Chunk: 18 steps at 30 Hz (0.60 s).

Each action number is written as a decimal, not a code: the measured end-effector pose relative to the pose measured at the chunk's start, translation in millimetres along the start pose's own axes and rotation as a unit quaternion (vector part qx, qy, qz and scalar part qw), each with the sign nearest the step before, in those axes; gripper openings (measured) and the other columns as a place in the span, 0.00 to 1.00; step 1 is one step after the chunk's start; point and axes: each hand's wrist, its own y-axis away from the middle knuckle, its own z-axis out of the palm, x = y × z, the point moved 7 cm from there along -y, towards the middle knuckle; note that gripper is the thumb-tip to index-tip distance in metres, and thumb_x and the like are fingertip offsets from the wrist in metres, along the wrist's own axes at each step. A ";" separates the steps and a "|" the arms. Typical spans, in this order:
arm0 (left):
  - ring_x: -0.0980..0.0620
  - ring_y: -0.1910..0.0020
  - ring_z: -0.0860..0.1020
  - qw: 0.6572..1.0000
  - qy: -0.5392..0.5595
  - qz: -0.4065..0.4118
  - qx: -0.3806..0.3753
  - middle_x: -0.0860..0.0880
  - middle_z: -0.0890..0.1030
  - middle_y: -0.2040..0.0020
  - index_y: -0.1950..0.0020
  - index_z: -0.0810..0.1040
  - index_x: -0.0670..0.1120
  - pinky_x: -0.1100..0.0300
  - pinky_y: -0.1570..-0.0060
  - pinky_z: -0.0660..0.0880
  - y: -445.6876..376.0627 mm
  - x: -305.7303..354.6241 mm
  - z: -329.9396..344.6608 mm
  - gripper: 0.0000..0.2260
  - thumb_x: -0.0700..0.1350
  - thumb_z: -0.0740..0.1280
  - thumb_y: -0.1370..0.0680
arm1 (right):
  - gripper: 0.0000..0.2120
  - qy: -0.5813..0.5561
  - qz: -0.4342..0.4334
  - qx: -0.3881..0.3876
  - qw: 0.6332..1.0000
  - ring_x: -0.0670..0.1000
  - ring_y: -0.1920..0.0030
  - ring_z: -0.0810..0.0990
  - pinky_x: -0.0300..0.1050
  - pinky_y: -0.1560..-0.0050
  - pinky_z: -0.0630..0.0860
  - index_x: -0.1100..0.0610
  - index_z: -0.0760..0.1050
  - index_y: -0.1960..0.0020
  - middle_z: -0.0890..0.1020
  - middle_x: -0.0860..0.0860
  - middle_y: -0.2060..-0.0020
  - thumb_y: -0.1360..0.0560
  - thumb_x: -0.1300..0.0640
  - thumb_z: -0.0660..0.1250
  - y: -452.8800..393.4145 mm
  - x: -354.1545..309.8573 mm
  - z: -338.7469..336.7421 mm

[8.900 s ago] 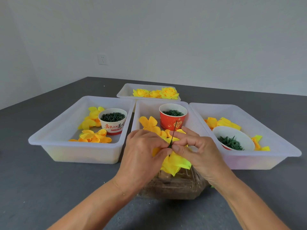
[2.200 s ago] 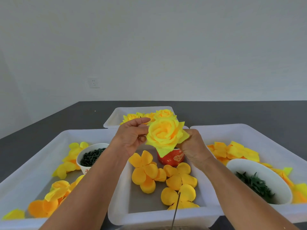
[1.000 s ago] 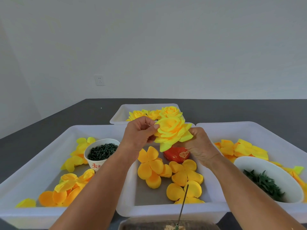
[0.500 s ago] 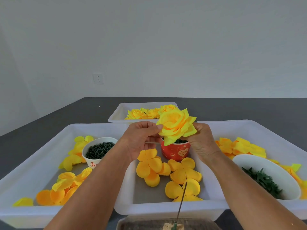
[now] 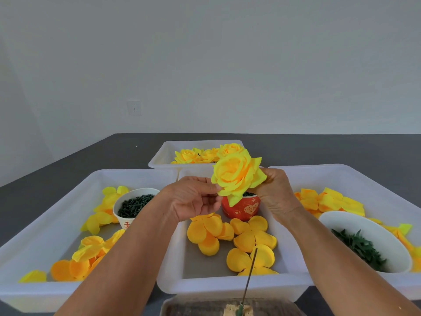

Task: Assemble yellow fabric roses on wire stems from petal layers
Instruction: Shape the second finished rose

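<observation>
A full yellow fabric rose (image 5: 238, 175) is held up above the middle tray (image 5: 225, 285). My right hand (image 5: 274, 193) grips it from behind and below. My left hand (image 5: 193, 199) pinches an outer petal at the rose's left edge with thumb and fingertips. A thin wire stem (image 5: 249, 277) stands upright at the front, its foot in a block at the bottom edge. Loose orange-yellow petal layers (image 5: 249, 238) lie in the middle tray.
A red cup (image 5: 241, 207) of green parts stands behind the petals. The left tray (image 5: 43, 226) holds a white cup (image 5: 134, 205) of dark pieces and petals. The right tray (image 5: 355, 176) holds a white bowl (image 5: 364, 240) of green leaves. Finished roses (image 5: 205, 155) fill the far tray.
The rose came off the front stand, where both hands worked it onto the wire, and has been lifted and turned to face me. Over the last second it rose slightly.
</observation>
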 end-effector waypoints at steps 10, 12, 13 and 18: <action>0.51 0.68 0.77 0.991 -0.012 0.114 0.071 0.46 0.79 0.65 0.62 0.78 0.41 0.63 0.70 0.74 2.6 17.9 -6.4 0.12 0.25 0.64 0.30 | 0.15 0.021 -0.020 -0.045 0.999 0.36 0.67 0.80 0.26 0.66 0.73 0.50 0.78 0.67 0.79 0.39 0.70 0.32 0.69 0.73 4.0 -6.8 5.0; 0.53 0.69 0.74 0.980 -0.012 0.166 0.106 0.48 0.76 0.65 0.61 0.76 0.43 0.64 0.71 0.71 6.4 25.2 -10.5 0.15 0.23 0.63 0.30 | 0.14 0.023 -0.020 -0.047 0.998 0.38 0.67 0.80 0.26 0.66 0.73 0.50 0.78 0.67 0.80 0.41 0.69 0.32 0.67 0.73 3.6 -6.2 6.0; 0.54 0.68 0.73 0.974 -0.016 0.193 0.122 0.49 0.76 0.65 0.60 0.76 0.44 0.65 0.70 0.70 9.2 29.3 -12.0 0.15 0.23 0.63 0.30 | 0.14 0.018 -0.017 -0.042 0.999 0.37 0.67 0.80 0.26 0.66 0.73 0.49 0.78 0.67 0.80 0.39 0.70 0.32 0.67 0.73 3.5 -5.6 5.2; 0.53 0.59 0.72 0.901 -0.153 0.375 0.153 0.49 0.79 0.56 0.58 0.79 0.47 0.63 0.59 0.72 33.5 53.9 0.7 0.15 0.27 0.66 0.32 | 0.17 0.023 -0.017 -0.029 0.999 0.33 0.67 0.79 0.25 0.67 0.72 0.45 0.77 0.68 0.79 0.34 0.75 0.31 0.66 0.72 3.3 -3.0 3.0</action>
